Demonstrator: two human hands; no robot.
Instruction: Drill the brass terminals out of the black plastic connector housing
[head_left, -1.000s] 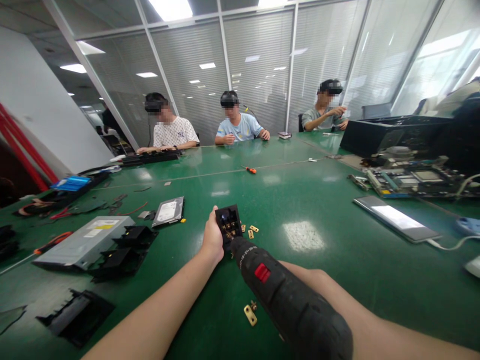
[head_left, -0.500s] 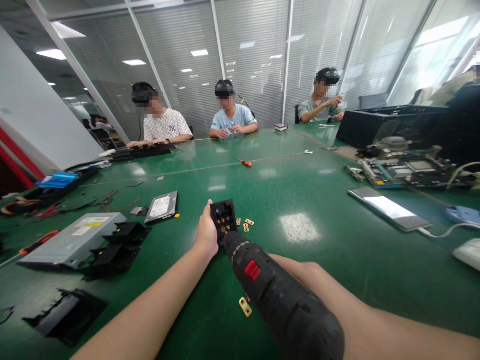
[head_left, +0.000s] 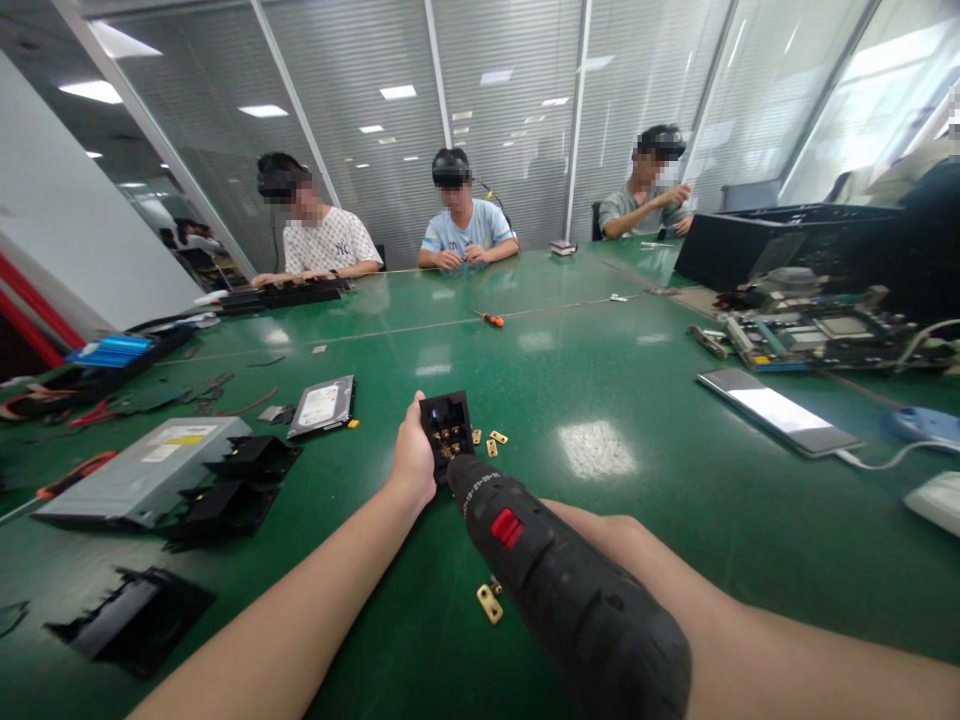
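My left hand is closed around the left side of a black terminal block, a plastic housing with brass-coloured screws inside. It is tilted up so its open face shows. In my right hand is a black cordless drill with a red switch on top; the drill hides most of those fingers. The drill's nose points at the lower part of the block, and its tip is hidden, so I cannot tell whether it touches a screw. Several small brass plates lie right of the block. Another brass plate lies nearer me, beside the drill.
Left on the green table lie a hard drive, a silver metal box and black plastic housings. A phone and circuit boards are at right. An orange screwdriver lies ahead. Three people sit opposite.
The view has shifted slightly. Both hands keep their grip, and the drill stays against or close to the terminal block with almost no visible movement.
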